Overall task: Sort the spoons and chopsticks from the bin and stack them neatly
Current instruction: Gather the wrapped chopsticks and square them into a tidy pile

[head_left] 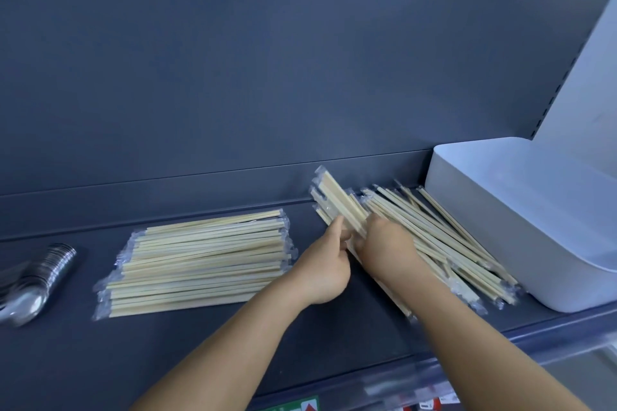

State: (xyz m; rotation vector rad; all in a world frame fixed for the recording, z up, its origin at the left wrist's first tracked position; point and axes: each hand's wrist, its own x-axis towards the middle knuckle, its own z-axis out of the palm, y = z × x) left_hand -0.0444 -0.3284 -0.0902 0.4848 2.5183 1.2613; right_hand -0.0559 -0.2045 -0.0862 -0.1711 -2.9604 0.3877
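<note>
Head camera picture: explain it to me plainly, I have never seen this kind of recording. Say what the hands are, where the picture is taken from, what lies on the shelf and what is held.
There is no machine here. A person wears a wide-angle camera on the head, so you look forward and down along their two bare arms at a dark grey shelf.

On the shelf, from left to right: a row of stacked metal spoons, a neat flat stack of plastic-wrapped chopsticks, a looser slanted pile of wrapped chopsticks, and a white bin at the right.

The left hand and the right hand together grip a small bundle of wrapped chopsticks, its far end raised above the shelf, next to the loose pile. It looks like a bundle being evened up, probably for the neat stack.
</note>
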